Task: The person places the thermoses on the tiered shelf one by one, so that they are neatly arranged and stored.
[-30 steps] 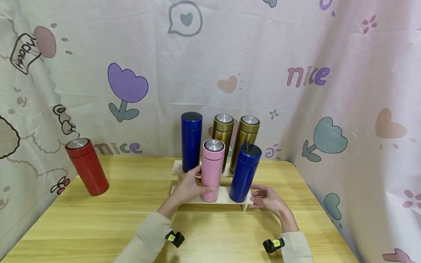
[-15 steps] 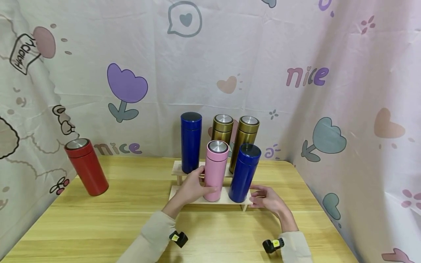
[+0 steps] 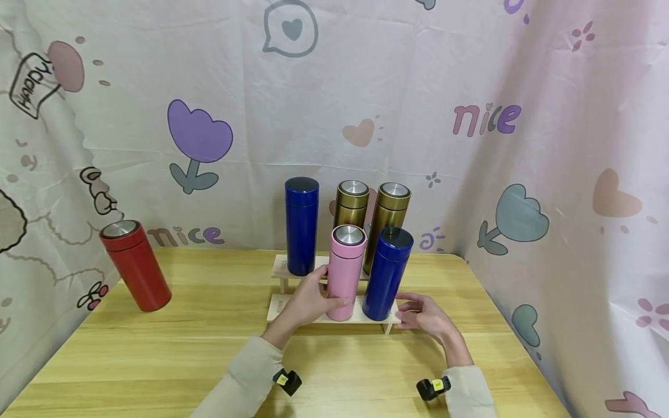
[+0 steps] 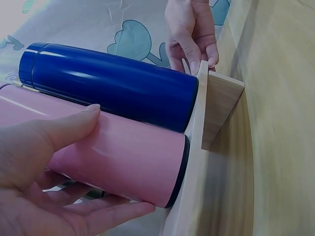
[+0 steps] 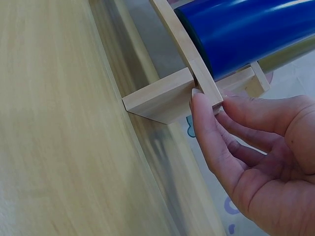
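My left hand (image 3: pixel 308 299) grips the lower half of a pink thermos (image 3: pixel 346 273), thumb in front and fingers round the far side. The pink thermos stands upright on the lower tier of a small wooden two-tier rack (image 3: pixel 279 306). Close to its right on that tier is a blue thermos (image 3: pixel 387 273); in the left wrist view the pink thermos (image 4: pixel 133 152) and blue thermos (image 4: pixel 113 83) lie almost side by side. With thumb and fingers, my right hand (image 3: pixel 425 318) pinches the right end of the lower shelf, plain in the right wrist view at the shelf edge (image 5: pixel 204 81).
On the upper tier stand another blue thermos (image 3: pixel 301 226) at the left and two gold thermoses, one (image 3: pixel 351 203) partly behind the pink one and one (image 3: pixel 389 212) further right. A red thermos (image 3: pixel 137 267) stands on the table (image 3: pixel 209 348) at far left. A printed curtain (image 3: pixel 292 116) hangs behind.
The pink thermos, held by my left hand, has shifted right along the lower tier, closer to the blue thermos. My right hand keeps its place at the shelf end.
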Available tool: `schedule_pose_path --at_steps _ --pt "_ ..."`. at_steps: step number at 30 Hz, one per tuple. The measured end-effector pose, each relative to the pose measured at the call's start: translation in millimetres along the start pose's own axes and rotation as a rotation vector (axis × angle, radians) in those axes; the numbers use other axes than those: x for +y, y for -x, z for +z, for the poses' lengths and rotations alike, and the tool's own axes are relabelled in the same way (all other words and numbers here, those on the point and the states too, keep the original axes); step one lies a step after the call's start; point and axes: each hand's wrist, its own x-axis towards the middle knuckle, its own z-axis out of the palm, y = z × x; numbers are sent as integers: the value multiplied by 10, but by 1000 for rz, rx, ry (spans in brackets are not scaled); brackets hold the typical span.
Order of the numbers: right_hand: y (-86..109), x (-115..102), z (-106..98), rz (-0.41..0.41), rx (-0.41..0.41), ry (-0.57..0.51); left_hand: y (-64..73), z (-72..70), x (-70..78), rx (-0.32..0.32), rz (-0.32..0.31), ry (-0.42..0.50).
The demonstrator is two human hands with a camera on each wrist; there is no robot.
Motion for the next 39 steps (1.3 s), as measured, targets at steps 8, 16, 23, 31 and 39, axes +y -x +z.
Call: schedule_pose_path --at_steps 8,16,23,31,39 --pt "-4 5 -3 1 0 11 -5 27 11 20 -32 -6" --pt "11 8 6 5 -7 2 -8 47 10 20 -38 -19" --pt "12 8 5 7 -7 2 -11 51 -2 27 -32 -9" --pt "-13 11 16 16 -1 12 22 38 -38 54 -33 0" --pt "-13 3 2 15 4 6 95 -94 -77 28 -66 69"
